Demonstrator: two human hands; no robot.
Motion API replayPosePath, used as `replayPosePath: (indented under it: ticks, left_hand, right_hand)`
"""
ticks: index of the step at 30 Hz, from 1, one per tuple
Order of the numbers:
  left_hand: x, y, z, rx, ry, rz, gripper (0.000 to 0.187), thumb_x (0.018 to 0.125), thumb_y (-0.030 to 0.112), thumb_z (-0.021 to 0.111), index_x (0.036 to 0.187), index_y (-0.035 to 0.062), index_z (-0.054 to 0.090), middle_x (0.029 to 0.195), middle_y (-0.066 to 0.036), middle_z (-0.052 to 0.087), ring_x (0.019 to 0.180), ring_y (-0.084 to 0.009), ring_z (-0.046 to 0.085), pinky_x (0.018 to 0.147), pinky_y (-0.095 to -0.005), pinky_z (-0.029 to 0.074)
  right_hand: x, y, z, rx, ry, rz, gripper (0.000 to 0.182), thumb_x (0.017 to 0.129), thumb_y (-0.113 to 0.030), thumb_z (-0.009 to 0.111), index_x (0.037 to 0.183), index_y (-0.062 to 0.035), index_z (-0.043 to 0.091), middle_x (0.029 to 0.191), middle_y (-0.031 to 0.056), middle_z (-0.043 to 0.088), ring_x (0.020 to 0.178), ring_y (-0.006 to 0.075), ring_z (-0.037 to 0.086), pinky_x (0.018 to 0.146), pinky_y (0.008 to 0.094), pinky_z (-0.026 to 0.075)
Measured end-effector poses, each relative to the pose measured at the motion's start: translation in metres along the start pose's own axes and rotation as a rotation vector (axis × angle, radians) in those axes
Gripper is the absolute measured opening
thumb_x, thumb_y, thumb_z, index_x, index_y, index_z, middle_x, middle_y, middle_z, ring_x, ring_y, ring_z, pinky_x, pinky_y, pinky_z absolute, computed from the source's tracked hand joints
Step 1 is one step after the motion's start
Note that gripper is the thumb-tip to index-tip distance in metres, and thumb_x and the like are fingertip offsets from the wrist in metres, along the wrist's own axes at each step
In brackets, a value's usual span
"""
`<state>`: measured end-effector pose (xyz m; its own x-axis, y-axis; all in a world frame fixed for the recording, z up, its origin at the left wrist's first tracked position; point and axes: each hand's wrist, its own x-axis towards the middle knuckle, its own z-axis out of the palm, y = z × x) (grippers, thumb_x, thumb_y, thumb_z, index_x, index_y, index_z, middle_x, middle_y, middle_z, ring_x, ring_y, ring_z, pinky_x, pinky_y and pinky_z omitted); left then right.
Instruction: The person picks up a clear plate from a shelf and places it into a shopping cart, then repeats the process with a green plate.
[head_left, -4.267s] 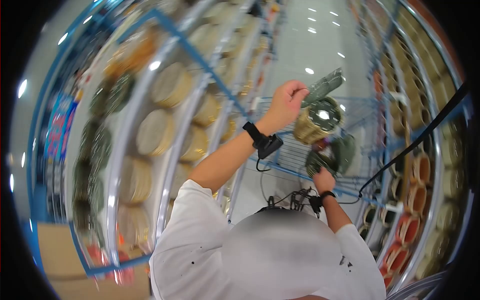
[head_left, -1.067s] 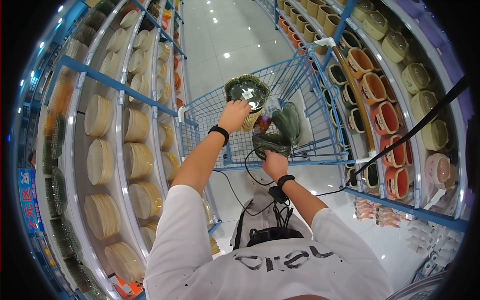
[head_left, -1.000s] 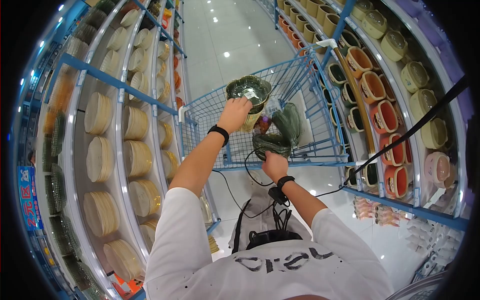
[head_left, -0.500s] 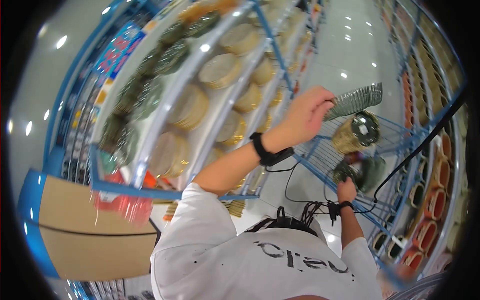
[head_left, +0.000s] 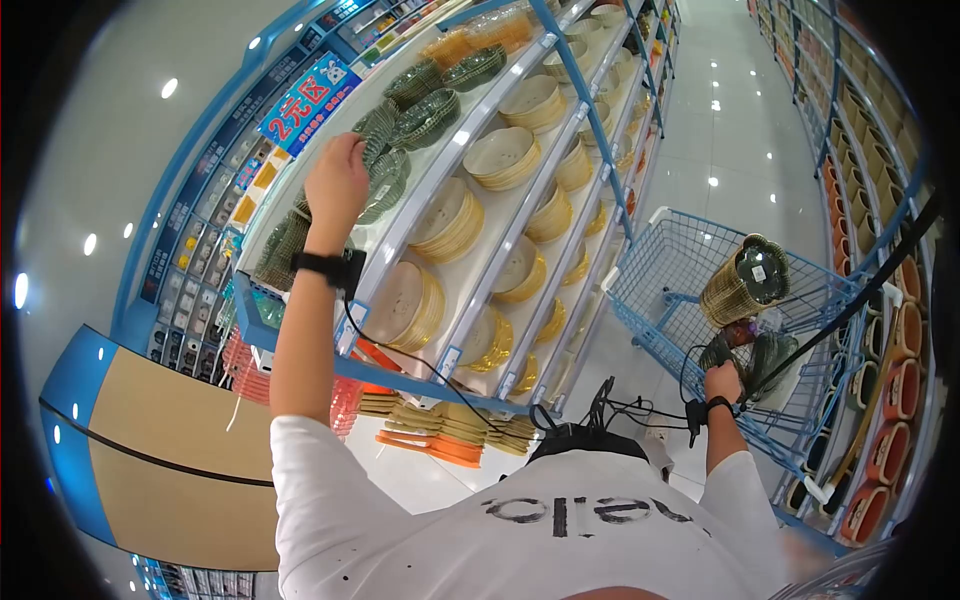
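My left hand (head_left: pixel 340 185) reaches to the top shelf, fingers curled at the edge of a ribbed green basket (head_left: pixel 377 132). More green baskets (head_left: pixel 424 118) lie beside it on that shelf. Low on the right, my right hand (head_left: pixel 723 382) is closed at the side of the blue wire shopping cart (head_left: pixel 650 262). Its fingers meet a dark green basket (head_left: pixel 716 352), partly hidden by the hand. Inside the cart stand a tan stack of baskets with a dark green one at its mouth (head_left: pixel 758 272) and other green, clear-wrapped items (head_left: pixel 775 358).
Tiered shelves hold several stacks of cream bowls (head_left: pixel 500 155). A blue price sign (head_left: pixel 312 100) stands behind them. Orange and tan hangers (head_left: pixel 430 445) hang at the shelf end. Red and tan baskets (head_left: pixel 900 390) line the right shelf. Black cables (head_left: pixel 640 408) run near my waist.
My left hand has swung from above the cart to the top shelf on the left, with the green basket. My right hand remains by the cart side; the view has shifted.
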<state>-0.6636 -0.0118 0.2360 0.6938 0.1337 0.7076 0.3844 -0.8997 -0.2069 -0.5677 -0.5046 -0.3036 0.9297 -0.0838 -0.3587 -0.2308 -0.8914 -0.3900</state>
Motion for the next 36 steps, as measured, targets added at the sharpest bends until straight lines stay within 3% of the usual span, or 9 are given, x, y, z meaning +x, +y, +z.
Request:
replayPosePath:
  ticks: [3,4,8,15,23,27,30,31,36]
  left_hand:
    - [0.0,-0.044,0.048,0.153,-0.156,-0.012,0.019,0.093,0.019,0.051,0.095,0.0072,0.065,0.093,-0.016,0.068,0.087,-0.0374,0.065,0.075,-0.0488,0.05]
    - [0.003,-0.046,0.054,0.226,-0.305,-0.062,0.018,0.09,0.02,0.052,0.095,0.0081,0.065,0.093,-0.015,0.069,0.088,-0.0366,0.066,0.076,-0.0489,0.051]
    - [0.009,-0.036,0.078,0.295,-0.431,-0.105,0.021,0.091,0.025,0.054,0.095,0.0072,0.066,0.093,-0.019,0.069,0.089,-0.0385,0.066,0.078,-0.0503,0.052]
    - [0.019,-0.041,0.11,0.334,-0.453,-0.096,0.022,0.086,0.024,0.058,0.09,0.0041,0.067,0.092,-0.019,0.07,0.089,-0.038,0.068,0.078,-0.0484,0.054]
    - [-0.007,-0.042,0.141,0.229,-0.516,-0.337,0.028,0.087,0.026,0.053,0.097,0.0045,0.067,0.097,-0.019,0.069,0.094,-0.0384,0.066,0.08,-0.0488,0.053]
    - [-0.033,0.014,0.111,0.186,0.09,-0.046,0.018,0.077,0.015,0.061,0.092,0.0047,0.062,0.092,-0.016,0.062,0.084,-0.0369,0.062,0.071,-0.0468,0.05]
    - [-0.101,0.073,0.107,-0.207,-0.06,-0.082,0.027,0.076,0.012,0.066,0.102,0.0045,0.062,0.104,-0.016,0.063,0.09,-0.0381,0.06,0.076,-0.0484,0.049]
    - [-0.136,0.11,0.102,-0.269,0.056,-0.1,0.026,0.075,0.011,0.066,0.1,0.0042,0.062,0.101,-0.017,0.062,0.092,-0.0379,0.059,0.078,-0.0478,0.047]
    - [-0.311,0.197,0.151,-0.561,-0.447,-0.284,0.025,0.077,0.012,0.064,0.101,0.0059,0.061,0.102,-0.015,0.059,0.097,-0.036,0.057,0.081,-0.0466,0.045]
  right_hand:
    - [-0.01,-0.009,-0.002,0.006,-0.046,0.02,0.034,0.091,-0.025,0.054,0.114,-0.0022,0.062,0.108,0.0203,0.068,0.098,0.0382,0.066,0.083,0.0487,0.052]
    - [-0.01,-0.01,0.003,0.037,-0.03,0.034,0.034,0.091,-0.025,0.054,0.114,-0.0019,0.062,0.109,0.0204,0.068,0.1,0.0384,0.065,0.085,0.0491,0.052]
    - [-0.018,-0.014,0.006,0.055,-0.06,0.056,0.034,0.089,-0.024,0.055,0.114,-0.002,0.062,0.109,0.022,0.067,0.1,0.0388,0.065,0.085,0.0492,0.051]
    - [-0.024,-0.026,-0.008,0.03,-0.074,0.049,0.033,0.088,-0.023,0.056,0.113,-0.0016,0.062,0.109,0.0217,0.067,0.101,0.0397,0.064,0.085,0.0502,0.05]
    - [-0.016,-0.03,-0.013,-0.003,-0.1,0.041,0.035,0.088,-0.026,0.05,0.112,-0.0024,0.063,0.111,0.0226,0.067,0.103,0.0411,0.063,0.088,0.0496,0.049]
    - [-0.005,-0.024,0.001,0.005,-0.074,0.04,0.036,0.088,-0.026,0.051,0.115,-0.0056,0.063,0.113,0.0201,0.067,0.103,0.0412,0.064,0.088,0.0526,0.048]
    - [0.007,-0.019,0.005,-0.045,-0.199,-0.002,0.04,0.087,-0.025,0.049,0.12,-0.0045,0.061,0.114,0.0206,0.067,0.104,0.0408,0.064,0.089,0.0528,0.047]
    - [0.012,-0.015,0.011,-0.058,-0.241,0.0,0.042,0.087,-0.025,0.048,0.121,-0.0038,0.06,0.114,0.0208,0.067,0.103,0.0407,0.064,0.088,0.0522,0.047]
    - [0.034,0.007,0.043,-0.002,-0.291,-0.08,0.045,0.087,-0.023,0.047,0.122,0.0028,0.058,0.115,0.0247,0.066,0.104,0.0431,0.063,0.09,0.0499,0.048]
